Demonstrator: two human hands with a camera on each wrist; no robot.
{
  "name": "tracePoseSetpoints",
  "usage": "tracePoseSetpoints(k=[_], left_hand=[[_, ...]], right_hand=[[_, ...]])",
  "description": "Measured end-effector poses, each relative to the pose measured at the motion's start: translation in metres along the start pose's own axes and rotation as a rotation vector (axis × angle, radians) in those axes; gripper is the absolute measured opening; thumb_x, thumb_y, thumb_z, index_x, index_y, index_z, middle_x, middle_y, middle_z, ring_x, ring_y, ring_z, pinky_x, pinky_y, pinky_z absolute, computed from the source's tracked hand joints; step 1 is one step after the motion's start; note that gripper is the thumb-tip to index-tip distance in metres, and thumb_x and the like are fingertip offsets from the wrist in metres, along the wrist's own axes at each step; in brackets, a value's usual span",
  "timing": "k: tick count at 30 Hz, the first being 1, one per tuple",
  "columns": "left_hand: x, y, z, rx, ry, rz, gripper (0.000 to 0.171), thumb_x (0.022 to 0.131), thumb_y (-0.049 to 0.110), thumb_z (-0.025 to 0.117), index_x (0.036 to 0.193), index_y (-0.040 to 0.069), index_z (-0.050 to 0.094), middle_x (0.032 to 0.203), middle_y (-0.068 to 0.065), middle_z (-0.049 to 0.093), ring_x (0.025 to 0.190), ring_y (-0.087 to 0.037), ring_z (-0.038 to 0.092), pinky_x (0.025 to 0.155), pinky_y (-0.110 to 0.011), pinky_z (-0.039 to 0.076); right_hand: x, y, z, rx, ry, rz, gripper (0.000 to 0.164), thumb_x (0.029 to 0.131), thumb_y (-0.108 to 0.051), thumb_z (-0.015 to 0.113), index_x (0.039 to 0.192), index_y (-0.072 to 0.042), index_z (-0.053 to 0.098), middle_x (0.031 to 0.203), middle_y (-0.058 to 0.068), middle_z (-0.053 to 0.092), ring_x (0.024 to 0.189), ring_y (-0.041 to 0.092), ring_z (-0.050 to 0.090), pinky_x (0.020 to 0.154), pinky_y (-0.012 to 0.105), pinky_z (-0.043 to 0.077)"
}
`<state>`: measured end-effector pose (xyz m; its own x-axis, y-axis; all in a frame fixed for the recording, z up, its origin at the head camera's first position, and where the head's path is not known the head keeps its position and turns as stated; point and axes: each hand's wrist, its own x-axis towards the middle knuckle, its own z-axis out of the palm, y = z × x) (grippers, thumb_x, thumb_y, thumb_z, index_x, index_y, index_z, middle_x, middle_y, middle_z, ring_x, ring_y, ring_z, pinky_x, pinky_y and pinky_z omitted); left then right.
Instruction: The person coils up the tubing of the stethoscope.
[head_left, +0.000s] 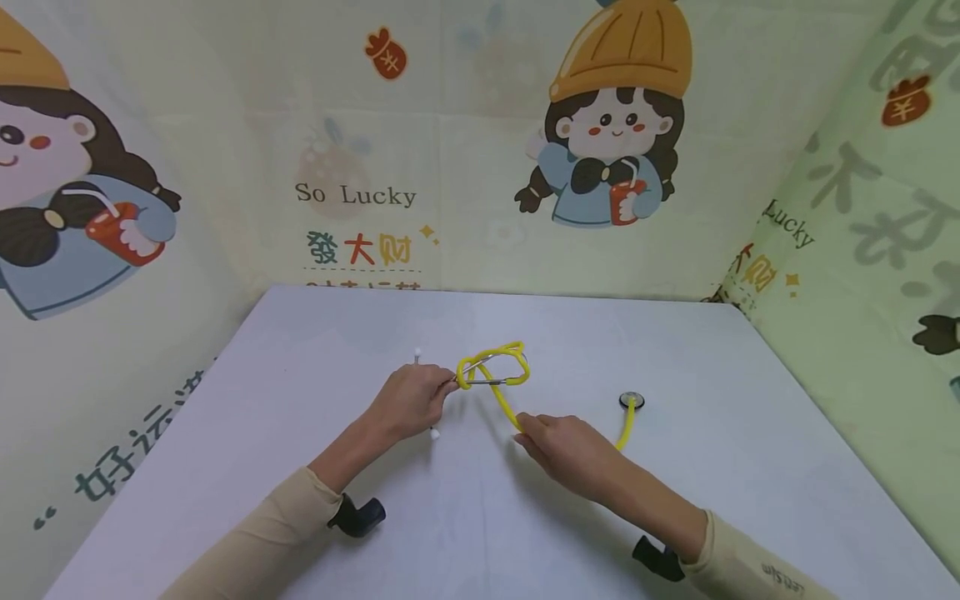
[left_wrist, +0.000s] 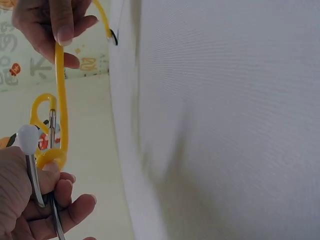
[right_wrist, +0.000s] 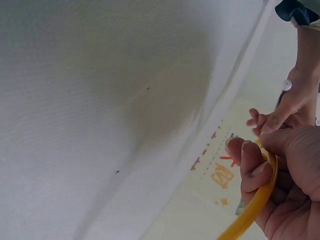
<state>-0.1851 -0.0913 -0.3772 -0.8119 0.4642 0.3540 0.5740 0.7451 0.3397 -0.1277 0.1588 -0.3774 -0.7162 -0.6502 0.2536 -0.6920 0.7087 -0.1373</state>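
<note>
A stethoscope with yellow tubing and metal ear tubes is held up over the table by both hands. My left hand grips the metal ear tubes near a loop of yellow tube wound around them. White ear tips stick out on either side of that hand. My right hand pinches the yellow tube between thumb and fingers, to the right of the loop. Beyond it the tube runs on to the round chest piece, which lies at the right on the table.
The white table meets a printed cloth wall at the back, with more cloth at both sides. A black wrist mount hangs under the left forearm, another black mount under the right.
</note>
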Motion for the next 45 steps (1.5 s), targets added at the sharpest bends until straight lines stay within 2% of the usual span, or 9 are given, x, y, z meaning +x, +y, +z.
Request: tracePoseSetpoints(k=[9, 15, 20, 25, 31, 36, 40, 45], left_hand=[[0.000, -0.003, 0.003, 0.180, 0.010, 0.058, 0.004, 0.086, 0.012, 0.071, 0.086, 0.010, 0.074, 0.070, 0.001, 0.068, 0.052, -0.006, 0.043, 0.052, -0.023, 0.040], [-0.001, -0.001, 0.004, 0.276, -0.005, 0.133, 0.005, 0.086, 0.015, 0.071, 0.085, 0.011, 0.073, 0.071, 0.001, 0.069, 0.056, -0.008, 0.055, 0.053, -0.029, 0.042], [-0.001, 0.004, 0.003, 0.302, -0.052, 0.147, 0.006, 0.087, 0.015, 0.069, 0.089, 0.012, 0.074, 0.075, 0.001, 0.069, 0.064, -0.012, 0.061, 0.058, -0.033, 0.043], [-0.003, 0.009, 0.001, 0.315, -0.106, 0.167, 0.006, 0.087, 0.014, 0.069, 0.090, 0.013, 0.074, 0.079, 0.002, 0.069, 0.072, -0.013, 0.065, 0.064, -0.036, 0.046], [-0.004, 0.011, 0.003, 0.320, -0.137, 0.209, 0.007, 0.088, 0.016, 0.068, 0.089, 0.013, 0.074, 0.077, 0.003, 0.067, 0.070, -0.013, 0.063, 0.063, -0.034, 0.046], [-0.007, 0.012, 0.002, 0.309, -0.157, 0.239, 0.009, 0.090, 0.019, 0.066, 0.086, 0.015, 0.073, 0.073, 0.004, 0.065, 0.067, -0.012, 0.061, 0.062, -0.033, 0.044], [-0.008, 0.013, 0.002, 0.266, -0.177, 0.262, 0.009, 0.090, 0.019, 0.066, 0.086, 0.014, 0.072, 0.075, 0.003, 0.066, 0.068, -0.012, 0.061, 0.064, -0.033, 0.045], [-0.009, 0.016, 0.000, 0.231, -0.196, 0.298, 0.009, 0.090, 0.019, 0.067, 0.085, 0.013, 0.072, 0.074, 0.004, 0.065, 0.065, -0.011, 0.058, 0.066, -0.033, 0.044]], right_hand=[[-0.002, -0.013, -0.009, -0.101, -0.004, -0.080, 0.020, 0.089, -0.016, 0.067, 0.085, -0.012, 0.048, 0.060, -0.009, 0.044, 0.048, 0.005, 0.033, 0.045, 0.018, 0.031], [0.000, -0.016, -0.019, -0.183, 0.025, -0.164, 0.022, 0.088, -0.019, 0.069, 0.081, -0.012, 0.049, 0.057, -0.009, 0.040, 0.047, 0.004, 0.029, 0.043, 0.017, 0.026], [0.003, -0.016, -0.030, -0.251, 0.085, -0.251, 0.024, 0.087, -0.021, 0.070, 0.079, -0.013, 0.048, 0.056, -0.010, 0.037, 0.047, 0.003, 0.026, 0.042, 0.016, 0.020], [0.006, -0.014, -0.038, -0.272, 0.103, -0.303, 0.022, 0.087, -0.024, 0.071, 0.083, -0.014, 0.051, 0.058, -0.011, 0.041, 0.049, 0.003, 0.030, 0.042, 0.016, 0.017], [0.013, -0.014, -0.043, -0.308, 0.112, -0.336, 0.020, 0.087, -0.026, 0.070, 0.089, -0.013, 0.056, 0.064, -0.009, 0.051, 0.051, 0.004, 0.042, 0.042, 0.017, 0.022], [0.019, -0.013, -0.048, -0.305, 0.133, -0.333, 0.019, 0.087, -0.027, 0.071, 0.092, -0.014, 0.058, 0.069, -0.009, 0.055, 0.055, 0.004, 0.049, 0.043, 0.016, 0.027], [0.023, -0.010, -0.052, -0.283, 0.155, -0.321, 0.020, 0.083, -0.028, 0.074, 0.094, -0.017, 0.062, 0.073, -0.011, 0.058, 0.058, 0.002, 0.052, 0.044, 0.015, 0.031], [0.027, -0.003, -0.053, -0.248, 0.181, -0.312, 0.021, 0.080, -0.026, 0.078, 0.094, -0.019, 0.064, 0.072, -0.011, 0.057, 0.056, 0.001, 0.048, 0.045, 0.013, 0.031]])
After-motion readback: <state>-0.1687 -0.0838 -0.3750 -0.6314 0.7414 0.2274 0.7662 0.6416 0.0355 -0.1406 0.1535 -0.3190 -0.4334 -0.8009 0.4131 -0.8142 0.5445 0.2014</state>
